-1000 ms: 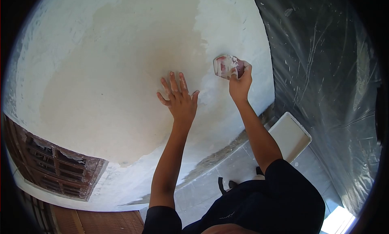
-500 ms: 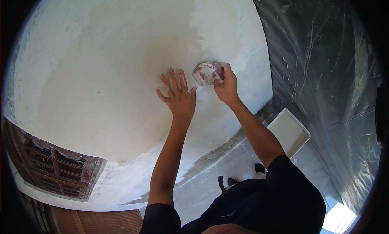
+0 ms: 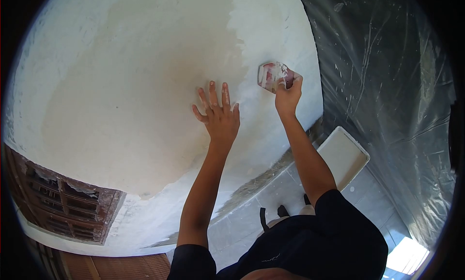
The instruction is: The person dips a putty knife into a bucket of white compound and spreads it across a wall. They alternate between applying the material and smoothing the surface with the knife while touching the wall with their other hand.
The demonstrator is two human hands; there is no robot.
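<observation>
My right hand [image 3: 288, 93] grips a flat reddish putty scraper [image 3: 272, 77] smeared with white filler, its broad edge facing left against the wall [image 3: 145, 86]. The thumb presses on the scraper's face. To the left and a little lower, my left hand [image 3: 222, 116] rests with fingers spread over the wall, white smears on the fingertips. A large darker, damp-looking patch covers the wall's middle. Paler, whiter surface surrounds it, including where the scraper is.
Dark plastic sheeting [image 3: 382, 71] hangs along the right side. On the tiled floor [image 3: 237, 231] by my right arm lies a shallow white tray [image 3: 366, 157]. A brown wooden window frame [image 3: 72, 202] with broken panes is at lower left. My feet stand below the wall's rough base.
My right hand has moved the scraper to the right and slightly up across the wall. My left hand stays spread, showing slightly further right in view.
</observation>
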